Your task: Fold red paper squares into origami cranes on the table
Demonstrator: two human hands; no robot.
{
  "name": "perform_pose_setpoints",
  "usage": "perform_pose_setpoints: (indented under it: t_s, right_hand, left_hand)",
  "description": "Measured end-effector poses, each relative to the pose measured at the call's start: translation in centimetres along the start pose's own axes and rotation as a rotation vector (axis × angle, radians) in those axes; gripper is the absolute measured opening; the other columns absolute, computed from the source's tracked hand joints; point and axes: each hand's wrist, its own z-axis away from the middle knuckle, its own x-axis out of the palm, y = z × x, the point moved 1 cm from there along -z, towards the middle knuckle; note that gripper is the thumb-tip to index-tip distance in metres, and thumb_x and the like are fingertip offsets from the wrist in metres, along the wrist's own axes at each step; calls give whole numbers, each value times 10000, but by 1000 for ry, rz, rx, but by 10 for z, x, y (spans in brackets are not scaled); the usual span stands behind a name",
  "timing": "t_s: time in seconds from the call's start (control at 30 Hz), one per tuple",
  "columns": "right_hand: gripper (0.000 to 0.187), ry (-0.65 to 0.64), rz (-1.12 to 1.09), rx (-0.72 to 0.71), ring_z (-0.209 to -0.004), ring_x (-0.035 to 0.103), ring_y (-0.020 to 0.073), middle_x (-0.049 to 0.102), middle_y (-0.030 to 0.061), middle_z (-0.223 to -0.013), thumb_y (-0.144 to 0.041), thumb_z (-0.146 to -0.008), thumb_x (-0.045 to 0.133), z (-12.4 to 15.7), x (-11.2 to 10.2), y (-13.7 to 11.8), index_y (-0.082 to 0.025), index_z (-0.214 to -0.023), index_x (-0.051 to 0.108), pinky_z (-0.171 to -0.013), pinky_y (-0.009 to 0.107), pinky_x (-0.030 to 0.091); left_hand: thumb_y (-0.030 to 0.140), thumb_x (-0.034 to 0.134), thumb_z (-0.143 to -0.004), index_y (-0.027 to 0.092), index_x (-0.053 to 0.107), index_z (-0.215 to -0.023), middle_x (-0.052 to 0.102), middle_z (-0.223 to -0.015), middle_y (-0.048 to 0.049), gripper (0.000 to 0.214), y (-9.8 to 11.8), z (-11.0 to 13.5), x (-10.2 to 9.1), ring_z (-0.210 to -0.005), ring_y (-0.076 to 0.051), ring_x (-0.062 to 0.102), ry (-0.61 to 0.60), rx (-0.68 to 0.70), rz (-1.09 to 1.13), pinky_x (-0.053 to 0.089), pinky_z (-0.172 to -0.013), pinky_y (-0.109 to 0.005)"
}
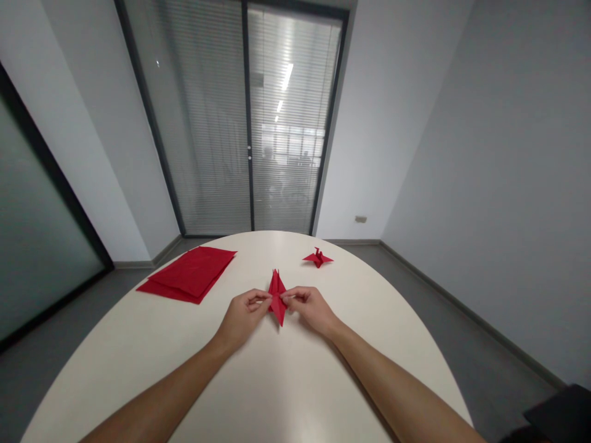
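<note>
1 folded red origami piece near the middle of a round cream-white table, held from its 2 long sides. Left hand, at the left of the piece: thumb and index finger closed together on its left edge, remaining fingers curled loosely inward. Right hand, mirrored on the opposite side: thumb and index finger pinched on the right edge, other fingers bent toward the palm. Overall outline of the piece long and narrow, with 2 slim tips side by side at the far end and 1 broader point at the near end, aimed back toward the camera wearer. Contact between its underside and the tabletop: impossible to tell.

Beyond the right hand, toward the far rim: 1 small red origami crane, on the tabletop with 2 wings spread to left and right, well apart from the fingers. Beyond the left hand, along the table's left edge: red paper sheets, lying flat and overlapping, at least 2 layers visible.

Past the table: dark-framed glass partition with horizontal blinds, pale wall at right, gray floor below.
</note>
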Motion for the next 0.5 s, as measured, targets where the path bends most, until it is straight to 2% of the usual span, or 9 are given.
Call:
perform_pose_setpoints:
  t_s: [0.1,0.23,0.5]
  right_hand:
    - [241,14,-67,2,-630,592,134,704,9,-763,-334,-718,783,-1,2,3,-169,-879,713,-642,280,443]
    - [367,23,-202,-3,-608,592,100,688,-15,-832,-290,-650,847,-1,4,7,-193,-928,627,-630,253,442]
    - [359,36,-127,-72,-737,637,137,709,19,-899,-288,-690,829,-1,4,5,-191,-992,660,-708,278,483]
  left_hand:
    - [369,698,-762,174,667,-856,752,-853,-60,219,-3,-1,0,-791,-206,725,20,5,13,573,-760,-317]
    - [346,710,-743,179,622,-923,752,-843,-52,261,-8,-2,0,-785,-204,732,33,-7,44,583,-743,-321]
    - [344,710,-756,163,665,-1013,776,-943,-83,317,-6,-2,0,-853,-222,738,30,36,24,584,-835,-360]
